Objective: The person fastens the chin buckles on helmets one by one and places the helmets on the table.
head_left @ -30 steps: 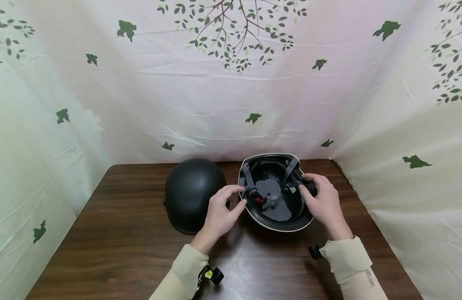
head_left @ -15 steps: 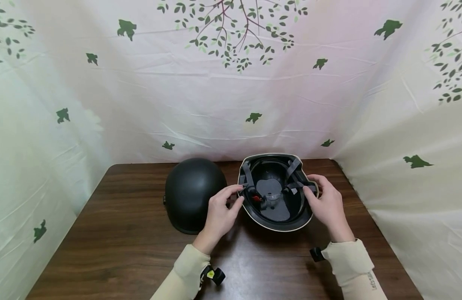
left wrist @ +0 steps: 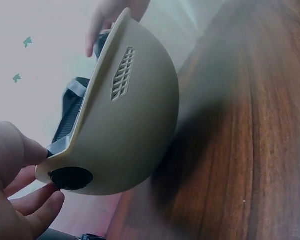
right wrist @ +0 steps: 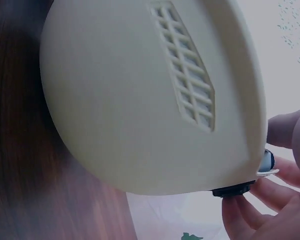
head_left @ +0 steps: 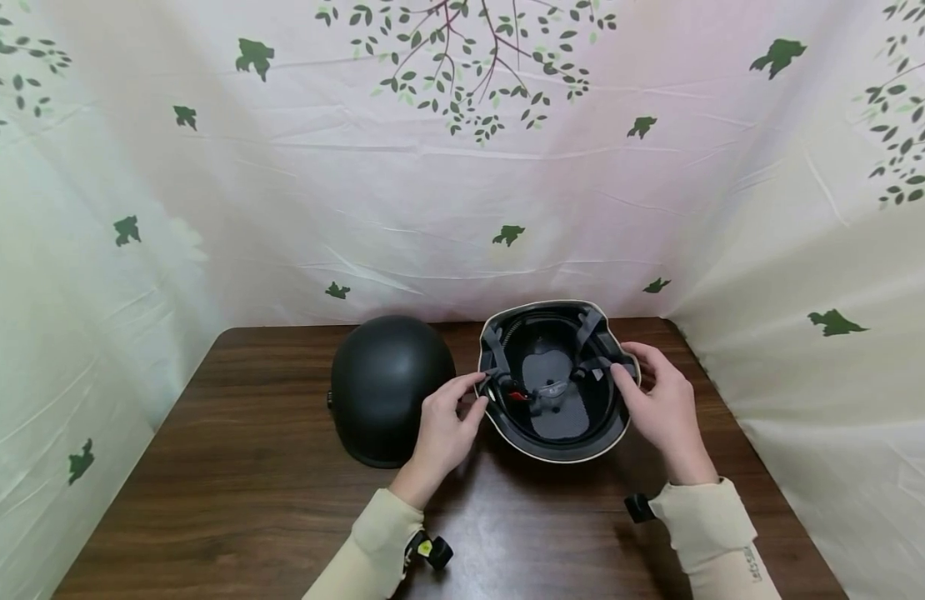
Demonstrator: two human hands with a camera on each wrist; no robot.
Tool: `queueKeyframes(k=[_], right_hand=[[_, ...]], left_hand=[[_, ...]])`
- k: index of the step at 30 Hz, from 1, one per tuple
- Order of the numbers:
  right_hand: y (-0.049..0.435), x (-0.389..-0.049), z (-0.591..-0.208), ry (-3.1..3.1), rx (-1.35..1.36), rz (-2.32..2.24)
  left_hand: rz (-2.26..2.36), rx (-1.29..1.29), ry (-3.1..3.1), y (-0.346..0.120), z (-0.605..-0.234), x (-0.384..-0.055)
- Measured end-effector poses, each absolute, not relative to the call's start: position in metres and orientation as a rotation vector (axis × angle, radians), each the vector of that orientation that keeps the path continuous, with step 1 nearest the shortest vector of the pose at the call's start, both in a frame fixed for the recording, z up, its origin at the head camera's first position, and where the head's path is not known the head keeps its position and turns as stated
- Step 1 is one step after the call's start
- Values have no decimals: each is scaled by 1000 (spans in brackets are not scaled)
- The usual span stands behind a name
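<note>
A beige helmet [head_left: 556,450] lies bowl-up at the back of the table, its black lining and grey chin straps facing me. My left hand [head_left: 442,427] pinches its left rim between thumb and fingers, beside a round black knob [left wrist: 71,178] in the left wrist view. On the opposite side, my right hand [head_left: 663,408] grips the right rim, thumb over the inner edge and fingers outside by a black fitting [right wrist: 233,189]. A slotted vent [right wrist: 186,67] shows on the beige shell. Inside sits a small red part [head_left: 518,397] near the left strap.
Just left of the beige helmet stands a black helmet [head_left: 387,392], dome up, close to my left hand. Both are on a dark wooden table [head_left: 230,467]. White leaf-print cloth [head_left: 402,208] hangs around its back and sides.
The beige helmet has tipped slightly, its far rim rising and its inside turning more toward me. My right hand has shifted a little right, its thumb moving from the inner strap to the rim.
</note>
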State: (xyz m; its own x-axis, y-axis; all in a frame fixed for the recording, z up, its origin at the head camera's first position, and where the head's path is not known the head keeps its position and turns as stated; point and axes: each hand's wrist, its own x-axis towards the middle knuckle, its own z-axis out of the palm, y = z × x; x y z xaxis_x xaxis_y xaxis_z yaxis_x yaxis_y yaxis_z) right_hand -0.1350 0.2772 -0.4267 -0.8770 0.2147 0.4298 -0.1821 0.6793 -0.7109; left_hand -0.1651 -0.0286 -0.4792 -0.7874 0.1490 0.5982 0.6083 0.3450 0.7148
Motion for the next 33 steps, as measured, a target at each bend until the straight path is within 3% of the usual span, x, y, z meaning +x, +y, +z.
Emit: queueKeyframes(k=[33], right_hand=[[265, -121, -407, -2257, 146, 1194]], left_hand=[[-1281, -622, -2612, -11, -499, -174]])
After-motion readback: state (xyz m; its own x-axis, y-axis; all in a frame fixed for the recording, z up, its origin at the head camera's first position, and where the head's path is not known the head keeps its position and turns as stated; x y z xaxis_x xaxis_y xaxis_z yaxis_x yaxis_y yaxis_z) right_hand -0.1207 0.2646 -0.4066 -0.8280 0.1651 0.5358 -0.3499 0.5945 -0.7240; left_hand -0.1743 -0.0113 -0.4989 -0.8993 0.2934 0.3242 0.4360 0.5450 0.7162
